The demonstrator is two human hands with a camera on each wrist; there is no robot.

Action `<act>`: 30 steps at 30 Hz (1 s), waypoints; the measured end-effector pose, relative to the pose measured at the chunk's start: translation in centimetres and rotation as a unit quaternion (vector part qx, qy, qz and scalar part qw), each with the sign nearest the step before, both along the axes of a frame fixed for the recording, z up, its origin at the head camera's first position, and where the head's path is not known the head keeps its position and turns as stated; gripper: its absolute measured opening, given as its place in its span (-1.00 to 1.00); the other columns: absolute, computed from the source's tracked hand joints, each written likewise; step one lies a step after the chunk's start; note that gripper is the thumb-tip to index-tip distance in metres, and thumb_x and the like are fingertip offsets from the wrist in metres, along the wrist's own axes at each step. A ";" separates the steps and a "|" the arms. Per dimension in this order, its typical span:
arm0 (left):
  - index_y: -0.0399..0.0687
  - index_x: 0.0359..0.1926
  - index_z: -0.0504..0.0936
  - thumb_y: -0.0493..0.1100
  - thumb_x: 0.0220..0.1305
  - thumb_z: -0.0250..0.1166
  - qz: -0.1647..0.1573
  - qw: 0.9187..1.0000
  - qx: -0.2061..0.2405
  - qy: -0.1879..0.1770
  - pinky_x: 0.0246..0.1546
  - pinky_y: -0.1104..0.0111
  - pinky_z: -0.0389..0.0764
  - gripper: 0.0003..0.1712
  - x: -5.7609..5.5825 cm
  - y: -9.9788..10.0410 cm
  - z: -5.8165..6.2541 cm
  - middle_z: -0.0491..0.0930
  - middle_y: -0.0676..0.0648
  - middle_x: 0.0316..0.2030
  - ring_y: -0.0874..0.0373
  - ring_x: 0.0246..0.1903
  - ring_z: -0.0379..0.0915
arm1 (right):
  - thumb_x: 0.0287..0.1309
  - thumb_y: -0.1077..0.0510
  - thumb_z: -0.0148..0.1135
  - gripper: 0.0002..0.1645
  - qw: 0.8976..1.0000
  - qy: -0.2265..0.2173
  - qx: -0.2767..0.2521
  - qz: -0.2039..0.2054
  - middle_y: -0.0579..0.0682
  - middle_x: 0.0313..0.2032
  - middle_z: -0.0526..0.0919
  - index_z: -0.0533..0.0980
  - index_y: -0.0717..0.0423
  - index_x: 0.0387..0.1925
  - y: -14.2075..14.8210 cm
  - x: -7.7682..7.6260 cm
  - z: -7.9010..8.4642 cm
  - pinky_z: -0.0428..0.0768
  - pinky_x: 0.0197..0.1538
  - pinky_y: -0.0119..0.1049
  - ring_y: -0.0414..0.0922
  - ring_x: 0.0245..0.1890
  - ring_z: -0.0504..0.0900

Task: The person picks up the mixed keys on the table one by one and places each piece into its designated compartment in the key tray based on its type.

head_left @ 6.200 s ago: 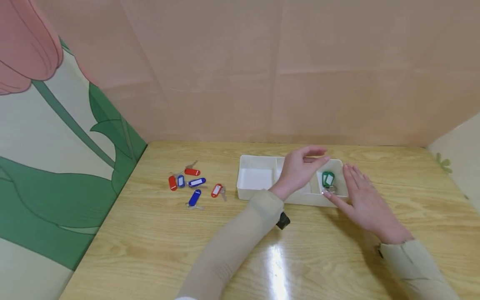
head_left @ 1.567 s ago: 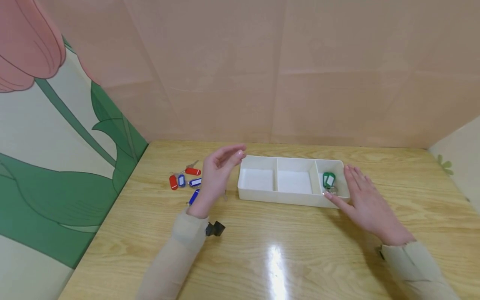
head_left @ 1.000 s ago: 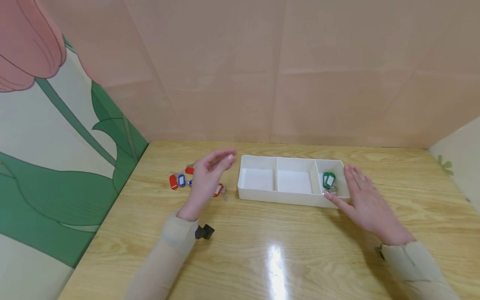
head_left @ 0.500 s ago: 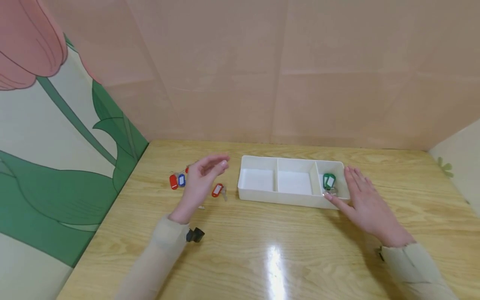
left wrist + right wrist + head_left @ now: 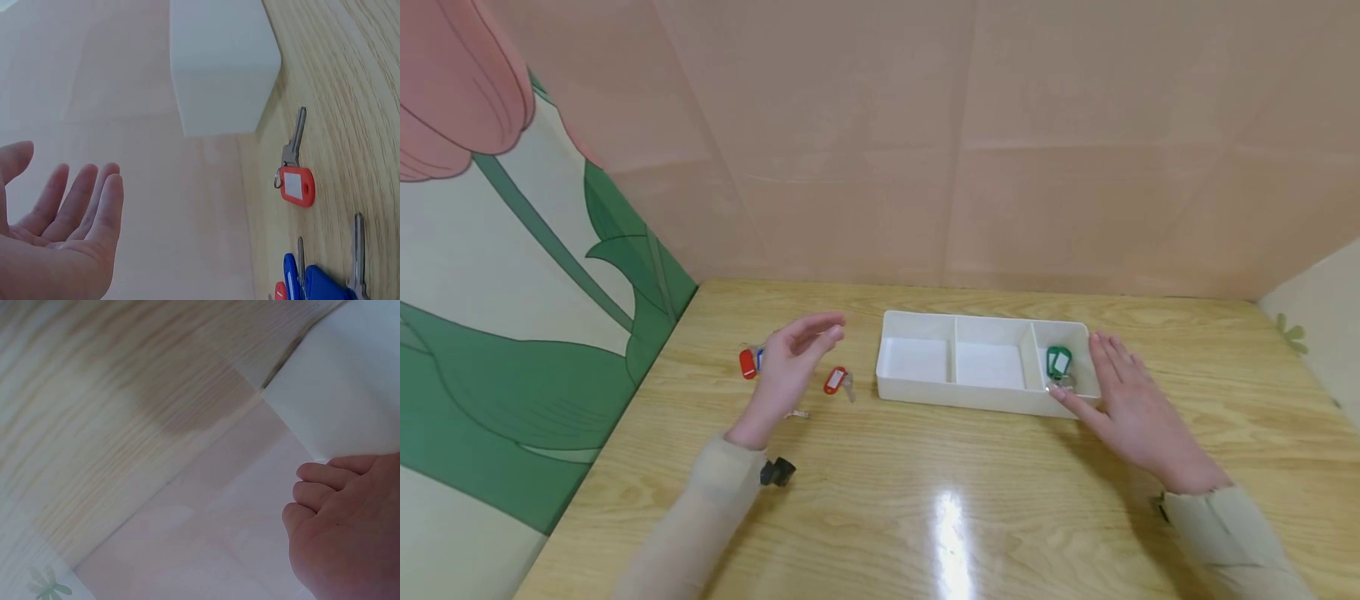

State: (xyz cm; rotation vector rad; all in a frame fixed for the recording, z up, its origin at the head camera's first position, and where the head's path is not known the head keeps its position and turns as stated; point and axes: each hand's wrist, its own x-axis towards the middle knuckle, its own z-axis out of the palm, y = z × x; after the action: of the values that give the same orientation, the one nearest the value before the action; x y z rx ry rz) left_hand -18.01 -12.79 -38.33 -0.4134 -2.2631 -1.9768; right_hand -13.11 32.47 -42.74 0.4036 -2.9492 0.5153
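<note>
My left hand [image 5: 790, 354] hovers above the keys at the left with nothing in it, fingers loosely bent and thumb apart from them in the left wrist view. Beneath and beside it lie keys with plastic tags: a red tag [image 5: 835, 380] to its right, another red tag [image 5: 747, 364] to its left, and blue tags [image 5: 325, 284] partly hidden by the hand in the head view. My right hand [image 5: 1138, 417] rests on the right end of a white three-compartment tray [image 5: 977, 399], fingers straight along the end wall, thumb at the front rim. Green key tags [image 5: 1058, 363] lie in the right compartment.
The tray stands on a wooden table [image 5: 865, 500] near the pink back wall [image 5: 880, 167]. A wall with a painted flower [image 5: 452, 83] borders the table's left side. A light-coloured wall [image 5: 1322, 317] is at the right.
My left hand has left the tray, where it was over the middle, and moved left over the keys, drifting further left and slightly down lately. My right hand stays at the tray's end.
</note>
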 end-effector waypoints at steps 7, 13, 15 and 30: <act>-0.11 0.17 0.65 -0.05 0.42 0.36 0.012 1.000 -0.012 -0.013 0.17 0.27 0.54 -0.61 0.0 -0.5 -0.3 0.67 0.02 0.07 0.15 0.06 0.59 | 0.42 -0.30 0.13 0.20 1.000 0.005 0.000 0.005 0.31 0.57 -0.25 -0.32 0.25 0.59 0.0 0.1 0.0 -0.40 0.51 0.03 0.13 0.56 -0.40; -0.11 0.17 0.65 -0.06 0.43 0.34 0.015 0.999 -0.017 -0.022 0.18 0.26 0.53 -0.62 -0.2 -0.8 -0.7 0.66 -0.04 0.09 0.13 0.07 0.59 | 0.40 -0.33 0.13 0.22 1.000 0.000 0.003 -0.001 0.30 0.57 -0.25 -0.30 0.26 0.59 0.1 -0.1 0.0 -0.38 0.52 0.05 0.11 0.56 -0.40; -0.12 0.17 0.65 -0.07 0.43 0.34 0.017 0.999 -0.018 -0.025 0.18 0.26 0.53 -0.63 -0.3 -0.8 -0.8 0.66 -0.04 0.09 0.12 0.07 0.59 | 0.40 -0.33 0.13 0.21 1.000 0.000 0.002 0.000 0.29 0.57 -0.24 -0.29 0.27 0.59 0.1 -0.1 0.0 -0.38 0.52 0.05 0.11 0.56 -0.39; -0.19 0.24 0.57 -0.06 0.43 0.34 -0.002 0.994 -0.084 -0.064 0.13 0.11 0.55 -0.53 -2.0 -1.2 -2.5 0.64 -0.11 0.09 0.02 0.09 0.56 | 0.41 -0.33 0.13 0.20 1.000 0.004 0.002 0.003 0.29 0.57 -0.22 -0.26 0.30 0.58 0.0 -0.1 0.0 -0.38 0.52 0.03 0.13 0.57 -0.36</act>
State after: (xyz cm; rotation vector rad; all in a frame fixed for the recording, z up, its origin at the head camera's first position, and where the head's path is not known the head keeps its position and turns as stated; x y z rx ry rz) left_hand -20.04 -14.04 -40.80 -0.3158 -2.5187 -1.8721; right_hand -13.19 32.51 -42.77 0.4146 -2.9418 0.5083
